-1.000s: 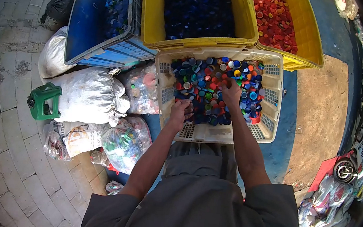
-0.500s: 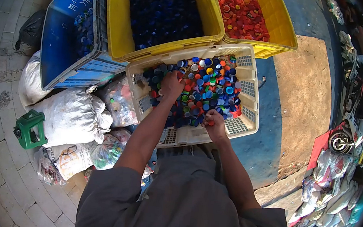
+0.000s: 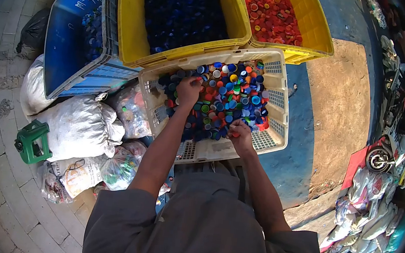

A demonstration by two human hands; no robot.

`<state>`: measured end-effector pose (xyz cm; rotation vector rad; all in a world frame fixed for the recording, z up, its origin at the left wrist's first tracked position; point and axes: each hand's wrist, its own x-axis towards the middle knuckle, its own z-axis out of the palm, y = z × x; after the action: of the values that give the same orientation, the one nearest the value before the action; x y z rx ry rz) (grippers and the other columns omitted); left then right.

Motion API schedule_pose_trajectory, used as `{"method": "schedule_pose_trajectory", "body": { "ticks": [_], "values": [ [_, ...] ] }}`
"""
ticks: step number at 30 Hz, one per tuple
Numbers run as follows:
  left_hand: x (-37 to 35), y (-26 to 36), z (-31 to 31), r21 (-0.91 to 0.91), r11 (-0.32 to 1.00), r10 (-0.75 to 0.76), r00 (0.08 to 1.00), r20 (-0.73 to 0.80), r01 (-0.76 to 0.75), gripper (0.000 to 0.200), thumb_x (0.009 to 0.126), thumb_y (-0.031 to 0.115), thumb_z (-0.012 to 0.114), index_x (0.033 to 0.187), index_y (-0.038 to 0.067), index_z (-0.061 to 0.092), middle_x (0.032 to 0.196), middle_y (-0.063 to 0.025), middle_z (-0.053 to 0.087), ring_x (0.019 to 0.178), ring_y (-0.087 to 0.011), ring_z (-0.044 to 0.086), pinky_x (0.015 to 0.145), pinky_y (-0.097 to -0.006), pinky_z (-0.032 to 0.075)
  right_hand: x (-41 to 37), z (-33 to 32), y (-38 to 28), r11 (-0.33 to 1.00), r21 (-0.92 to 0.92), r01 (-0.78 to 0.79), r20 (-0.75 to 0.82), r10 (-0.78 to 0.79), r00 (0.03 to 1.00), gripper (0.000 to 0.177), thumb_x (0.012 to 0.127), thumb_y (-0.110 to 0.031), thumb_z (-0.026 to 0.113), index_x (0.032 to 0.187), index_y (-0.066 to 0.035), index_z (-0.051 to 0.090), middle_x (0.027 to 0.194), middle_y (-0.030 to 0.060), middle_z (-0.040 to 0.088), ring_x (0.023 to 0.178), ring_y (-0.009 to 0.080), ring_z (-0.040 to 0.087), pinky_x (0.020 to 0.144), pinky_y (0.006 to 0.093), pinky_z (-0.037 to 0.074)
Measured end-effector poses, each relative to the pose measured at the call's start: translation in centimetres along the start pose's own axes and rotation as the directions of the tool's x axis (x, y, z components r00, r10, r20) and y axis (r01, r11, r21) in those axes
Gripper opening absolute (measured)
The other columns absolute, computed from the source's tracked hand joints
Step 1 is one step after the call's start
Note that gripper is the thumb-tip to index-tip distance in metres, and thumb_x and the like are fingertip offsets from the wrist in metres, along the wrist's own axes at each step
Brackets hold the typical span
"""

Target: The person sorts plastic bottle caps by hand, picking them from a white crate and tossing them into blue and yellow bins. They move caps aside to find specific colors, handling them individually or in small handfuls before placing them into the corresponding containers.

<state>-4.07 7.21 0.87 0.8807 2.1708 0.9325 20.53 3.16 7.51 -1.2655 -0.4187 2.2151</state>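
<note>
A cream plastic crate (image 3: 209, 152) holds a heap of mixed bottle caps (image 3: 223, 101) in blue, red, white, green and yellow. Over the left part of the heap is my left hand (image 3: 188, 93), its fingers closed with a bit of red cap showing at the tips. My right hand (image 3: 243, 135) is low at the near right side of the heap. Its thumb and fingers are pinched together on a red bottle cap (image 3: 235, 134). The palms of both hands are hidden from above.
Behind the crate stand a yellow bin (image 3: 129, 21) of dark blue caps and another yellow bin (image 3: 316, 42) of red and orange caps. A blue crate (image 3: 63, 43) is at left. White sacks (image 3: 79, 124), a green jerrycan (image 3: 33, 142) and a motorcycle (image 3: 380, 158) lie around.
My left hand has shifted slightly left and up over the caps. The right hand stays almost in place, with the red cap still at its fingers.
</note>
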Motion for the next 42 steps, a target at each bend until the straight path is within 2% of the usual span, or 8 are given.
{"method": "schedule_pose_trajectory", "body": {
  "ticks": [2,4,8,12,19,25,34,42],
  "values": [
    [-1.1,1.1,-1.6,-0.372,0.905,-0.181,0.978,0.103,0.207,0.029,0.081,0.024,0.072,0.102,0.005,0.068,0.098,-0.0121,0.068,0.085,-0.0262,0.068,0.075,-0.0334,0.054,1.1,0.6,-0.3,1.0,-0.029,-0.003,0.008,0.003,1.0,0.007,0.084,-0.01,0.058,0.082,-0.007,0.051,0.069,0.001,0.049,0.063,0.0113,0.049,0.06,0.0279,0.04],
    [-2.3,1.4,-3.0,-0.716,0.604,-0.22,0.937,0.271,0.349,0.029,0.083,0.022,0.071,0.105,0.004,0.067,0.098,-0.0108,0.069,0.084,-0.0227,0.069,0.074,-0.0301,0.056,2.6,1.1,-0.4,0.998,-0.062,-0.002,0.035,0.005,0.999,0.009,0.085,-0.012,0.059,0.081,-0.008,0.052,0.068,0.0009,0.049,0.063,0.0111,0.05,0.059,0.0273,0.039],
    [-4.9,1.9,-5.5,-0.857,0.317,-0.202,0.912,0.357,0.406,0.026,0.086,0.015,0.067,0.109,0.002,0.064,0.097,-0.0084,0.068,0.087,-0.0207,0.068,0.077,-0.031,0.056,6.1,2.2,-0.9,0.9,-0.436,0.011,-0.02,-0.022,1.0,0.019,0.085,-0.02,0.065,0.078,-0.007,0.053,0.065,-0.0009,0.052,0.054,0.0109,0.047,0.051,0.027,0.037],
    [-7.6,1.4,-7.2,-0.899,0.113,-0.15,0.902,0.406,0.423,0.024,0.087,0.016,0.064,0.107,0.003,0.062,0.091,-0.0071,0.067,0.089,-0.0216,0.067,0.081,-0.035,0.056,9.7,3.4,-0.7,0.266,-0.916,0.301,0.174,-0.413,0.894,0.027,0.077,-0.026,0.072,0.093,-0.005,0.064,0.067,0.0096,0.06,0.06,0.0215,0.059,0.057,0.0339,0.047],
    [-10.8,-2.3,-7.9,-0.888,-0.177,-0.236,0.858,0.456,0.423,0.018,0.089,0.024,0.063,0.09,0.006,0.062,0.088,-0.0061,0.064,0.082,-0.0201,0.063,0.076,-0.0372,0.055,13.7,5.1,-1.5,-0.269,-0.91,0.316,0.395,-0.327,0.858,0.025,0.078,-0.019,0.065,0.102,-0.013,0.065,0.095,0.0114,0.066,0.082,0.0338,0.064,0.072,0.0438,0.051],
    [-12.6,-3.4,-7.8,-0.878,-0.053,-0.342,0.817,0.464,0.476,0.019,0.088,0.027,0.064,0.085,0.008,0.06,0.079,-0.0029,0.059,0.071,-0.0151,0.058,0.067,-0.0331,0.051,16.7,5.4,-0.6,-0.517,-0.786,0.339,0.529,-0.281,0.8,0.025,0.079,-0.014,0.061,0.104,-0.018,0.064,0.096,0.01,0.065,0.083,0.034,0.065,0.071,0.0473,0.05],
    [-12.7,-3.0,-7.5,-0.86,-0.006,-0.386,0.792,0.473,0.51,0.015,0.088,0.022,0.063,0.086,0.008,0.058,0.077,-0.0008,0.057,0.067,-0.0111,0.055,0.064,-0.0308,0.049,17.6,5.1,-0.2,-0.483,-0.809,0.334,0.507,-0.288,0.812,0.018,0.081,-0.013,0.058,0.097,-0.016,0.064,0.097,0.0113,0.064,0.082,0.0353,0.064,0.071,0.0473,0.05],
    [-11.0,-2.4,-6.2,-0.758,0.367,-0.426,0.822,0.379,0.54,0.015,0.085,0.016,0.068,0.088,0.008,0.056,0.073,0.0013,0.053,0.062,-0.0075,0.051,0.06,-0.028,0.048,16.3,4.4,-1.6,-0.104,-0.912,0.397,0.4,-0.442,0.803,0.02,0.079,-0.015,0.065,0.096,-0.006,0.061,0.09,0.0159,0.061,0.081,0.0326,0.062,0.07,0.0436,0.048]
  ]
}}
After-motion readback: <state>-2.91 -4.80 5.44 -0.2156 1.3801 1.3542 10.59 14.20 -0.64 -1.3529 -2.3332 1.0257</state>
